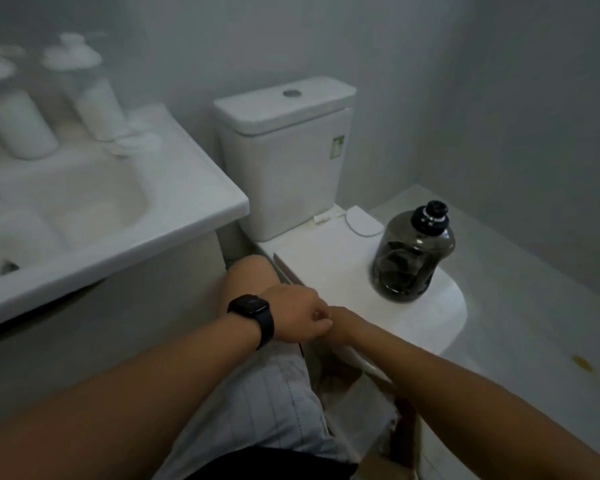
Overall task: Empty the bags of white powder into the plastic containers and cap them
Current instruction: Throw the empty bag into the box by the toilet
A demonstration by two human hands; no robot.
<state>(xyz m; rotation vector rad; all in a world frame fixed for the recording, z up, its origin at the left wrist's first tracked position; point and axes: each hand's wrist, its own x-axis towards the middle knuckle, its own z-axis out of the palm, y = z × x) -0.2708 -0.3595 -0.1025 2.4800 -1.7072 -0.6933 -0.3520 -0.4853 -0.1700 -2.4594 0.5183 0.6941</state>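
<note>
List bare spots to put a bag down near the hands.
The white closed toilet lid is bare between the dark translucent plastic jug and the left hand; the white cistern top is bare around its button. It is crowded behind the white washbasin, where blurred white containers stand.

Sink (pixel 84 216) left, containers (pixel 97 98) behind it; toilet (pixel 326 265) right, cistern (pixel 284 150) behind, jug (pixel 413 251) on lid.

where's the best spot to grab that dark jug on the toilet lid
Probably the narrow neck just under the black cap of the dark jug, coming from above with the fingers curled round it. The jug stands upright on the closed toilet lid, its body is wide and smooth, and the space above it is open.
</note>
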